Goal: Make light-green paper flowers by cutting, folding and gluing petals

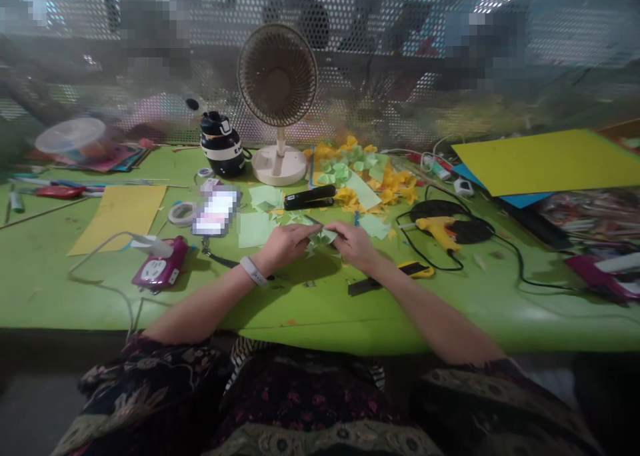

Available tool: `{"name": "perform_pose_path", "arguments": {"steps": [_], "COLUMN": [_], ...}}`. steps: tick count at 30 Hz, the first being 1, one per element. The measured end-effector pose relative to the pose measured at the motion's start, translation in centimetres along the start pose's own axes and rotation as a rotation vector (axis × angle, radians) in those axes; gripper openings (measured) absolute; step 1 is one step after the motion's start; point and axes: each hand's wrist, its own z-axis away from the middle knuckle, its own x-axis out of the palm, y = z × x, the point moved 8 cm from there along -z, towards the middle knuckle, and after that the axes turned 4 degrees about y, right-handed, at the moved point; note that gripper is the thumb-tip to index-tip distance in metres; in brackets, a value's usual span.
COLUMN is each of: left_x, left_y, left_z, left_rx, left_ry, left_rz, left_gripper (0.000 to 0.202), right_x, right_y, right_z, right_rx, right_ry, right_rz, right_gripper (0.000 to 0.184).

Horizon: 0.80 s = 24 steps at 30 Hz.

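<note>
My left hand [289,248], with a pale band on its wrist, has its fingers together at the edge of a small folded piece of light green paper [326,236]. From the other side, my right hand [354,245] pinches the same paper between thumb and fingers. Both hands are low over the table, their tips almost meeting. A black stapler [310,197] lies just beyond them. Light green paper squares [256,230] are spread beside my left hand. Under my right forearm lies a yellow and black utility knife [414,269].
Yellow paper flowers [400,186] and green ones [336,173] are piled behind the stapler. A fan [279,166] and a black bottle [223,151] stand at the back. A yellow glue gun [440,231] with a cord lies right; a phone [217,213] and a purple power strip [161,266] lie left.
</note>
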Motion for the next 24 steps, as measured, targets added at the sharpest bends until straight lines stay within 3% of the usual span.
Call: {"name": "perform_pose_path", "arguments": {"steps": [5,10,15,24], "left_x": [0.0,-0.2,-0.6,-0.4], "left_y": [0.4,1.3,2.2,2.4], "left_z": [0.2,0.2,0.3,0.4], "left_rx": [0.035,0.093,0.147,0.113], "left_ry": [-0.001,0.022,0.072,0.087], "left_rz": [-0.114,-0.199,-0.232,-0.178], "left_gripper": [0.037,0.034,0.032,0.031], "right_x": [0.3,0.6,0.6,0.5], "right_y": [-0.7,-1.3,-1.6,-1.6], "right_z": [0.4,0.6,0.8,1.3], "right_rx": [-0.16,-0.22,-0.189,-0.146], "right_ry": [0.014,0.043,0.11,0.174], "right_rz": [0.238,0.383,0.383,0.268], "right_gripper": [0.024,0.026,0.028,0.028]}}
